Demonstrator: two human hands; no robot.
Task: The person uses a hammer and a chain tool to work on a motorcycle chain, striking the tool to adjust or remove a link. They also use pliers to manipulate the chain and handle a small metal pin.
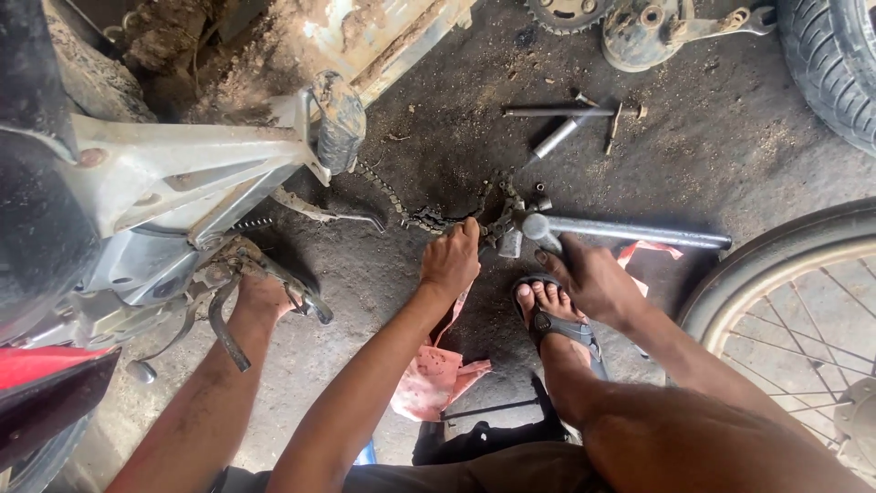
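My left hand (449,260) is closed on a greasy drive chain (401,208) that runs along the dirty floor from the motorcycle toward a small metal fitting (507,228). My right hand (591,278) grips the head end of a long grey metal bar tool (639,231), which lies across the floor to the right and meets the chain at that fitting. My sandalled foot (550,312) rests just below the tool, between the two hands. Where the chain joins the fitting is partly hidden.
A motorcycle frame (173,173) with footpeg (339,123) and side stand (328,215) fills the left. A spoked wheel (776,292) stands right, a tyre (835,64) top right. A sprocket (566,11), hub plate (643,36), loose rods (558,111) and a pink rag (433,374) lie around.
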